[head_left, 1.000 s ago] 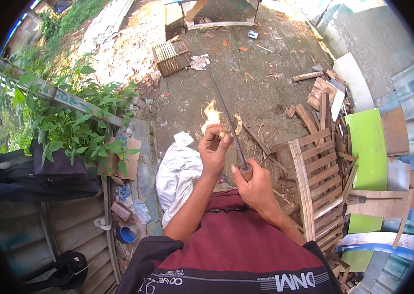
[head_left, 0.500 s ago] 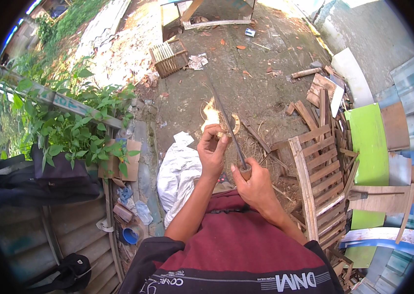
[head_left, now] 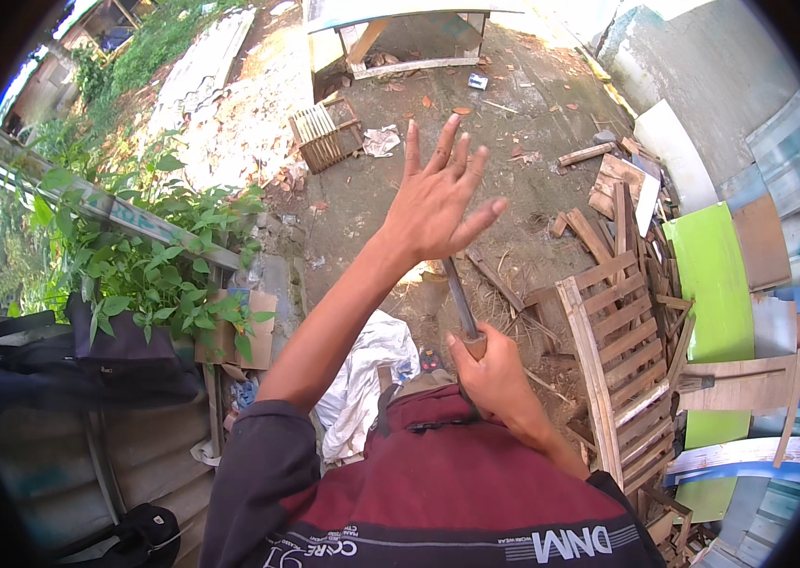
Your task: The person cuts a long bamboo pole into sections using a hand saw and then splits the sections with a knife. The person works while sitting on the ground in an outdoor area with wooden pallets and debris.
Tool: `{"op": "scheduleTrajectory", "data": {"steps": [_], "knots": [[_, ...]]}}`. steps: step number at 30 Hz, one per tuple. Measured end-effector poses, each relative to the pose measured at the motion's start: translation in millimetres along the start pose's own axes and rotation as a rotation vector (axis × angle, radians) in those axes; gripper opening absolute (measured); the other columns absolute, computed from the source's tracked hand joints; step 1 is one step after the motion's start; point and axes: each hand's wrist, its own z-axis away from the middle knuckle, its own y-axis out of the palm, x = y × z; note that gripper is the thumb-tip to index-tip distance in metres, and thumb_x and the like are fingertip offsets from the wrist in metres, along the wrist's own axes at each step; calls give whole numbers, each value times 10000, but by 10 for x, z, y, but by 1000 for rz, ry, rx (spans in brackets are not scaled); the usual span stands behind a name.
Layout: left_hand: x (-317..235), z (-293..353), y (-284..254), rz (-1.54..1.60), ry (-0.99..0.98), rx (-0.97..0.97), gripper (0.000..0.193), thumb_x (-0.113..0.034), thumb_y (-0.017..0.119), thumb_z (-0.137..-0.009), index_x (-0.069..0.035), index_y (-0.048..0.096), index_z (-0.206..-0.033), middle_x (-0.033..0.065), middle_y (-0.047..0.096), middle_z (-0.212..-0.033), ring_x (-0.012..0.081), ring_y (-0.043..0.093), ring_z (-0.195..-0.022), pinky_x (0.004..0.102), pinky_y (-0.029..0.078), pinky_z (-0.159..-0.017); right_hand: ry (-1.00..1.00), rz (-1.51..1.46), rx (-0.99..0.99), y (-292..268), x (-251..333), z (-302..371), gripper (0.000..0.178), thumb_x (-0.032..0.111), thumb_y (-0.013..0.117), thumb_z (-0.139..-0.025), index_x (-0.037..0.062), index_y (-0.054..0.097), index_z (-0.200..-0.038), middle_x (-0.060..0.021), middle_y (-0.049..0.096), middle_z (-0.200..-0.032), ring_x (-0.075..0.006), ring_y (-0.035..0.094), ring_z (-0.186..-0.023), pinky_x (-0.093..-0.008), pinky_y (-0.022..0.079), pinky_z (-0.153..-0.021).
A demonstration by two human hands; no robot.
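Note:
My right hand (head_left: 495,371) grips the wooden handle (head_left: 476,347) of a long, narrow, dark metal tool (head_left: 460,298) in front of my waist. The metal slants up and leftward away from me, and its far part is hidden behind my left hand. My left hand (head_left: 440,199) is stretched forward with its fingers spread, holding nothing. Just below that wrist a pale bright patch (head_left: 422,273) shows on the ground, too covered to make out. White crumpled cloth (head_left: 367,379) lies to the left of my lap.
A slatted wooden frame (head_left: 622,350) and scrap wood (head_left: 594,227) are heaped at my right, beside a green panel (head_left: 717,293). Leafy plants (head_left: 149,256) and a dark bag (head_left: 125,364) stand at left. Ahead lie a small slatted crate (head_left: 326,135) and a larger wooden box (head_left: 414,43).
My left hand has swung forward and up from beside the metal tool, its pinched fingers opening wide. It now covers where a bright flame-like glow showed. My right hand has barely moved.

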Motion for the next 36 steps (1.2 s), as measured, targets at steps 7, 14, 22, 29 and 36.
{"op": "scheduleTrajectory", "data": {"steps": [7, 14, 22, 29, 36], "knots": [[-405, -505, -377, -75, 164, 44, 767, -625, 228, -1025, -131, 193, -1609, 138, 64, -1686, 324, -57, -1555, 637, -142, -1181, 89, 34, -14, -167, -19, -5, 415, 253, 698, -923, -130, 609, -1055, -215, 652, -666, -241, 670, -622, -378, 503, -616], [-9, -154, -7, 296, 61, 277, 683, -532, 242, -1055, -107, 261, -1589, 164, 225, -1651, 304, 47, -1558, 534, -20, -1248, 108, 26, 86, -146, 159, 65, 508, 279, 704, -915, -169, 586, -1123, -257, 668, -720, -284, 721, -720, -391, 524, -662], [-189, 1088, 302, 991, -839, -744, 431, -329, 330, -1108, -3, 596, -1014, 102, 645, -975, 189, 623, -907, 349, 502, -866, 46, -1, -33, -190, -4, 27, 492, 301, 702, -925, -148, 613, -1104, -212, 686, -730, -324, 704, -709, -391, 544, -702], [-604, 1367, 1019, 1136, -1010, -684, 566, -475, 329, -1097, -40, 538, -802, 21, 516, -773, 119, 467, -705, 282, 413, -692, 179, -602, 170, -69, -101, 115, 361, 301, 667, -975, -58, 621, -977, -4, 570, -594, -65, 510, -490, -241, 407, -487], [-322, 1246, 976, 1278, -961, -578, 645, -529, 334, -1074, -66, 449, -641, 1, 448, -626, 103, 393, -579, 280, 316, -533, 2, -146, 29, -339, -58, 71, 428, 327, 687, -950, -92, 623, -1013, -29, 547, -503, -66, 511, -499, -299, 386, -483]]}}
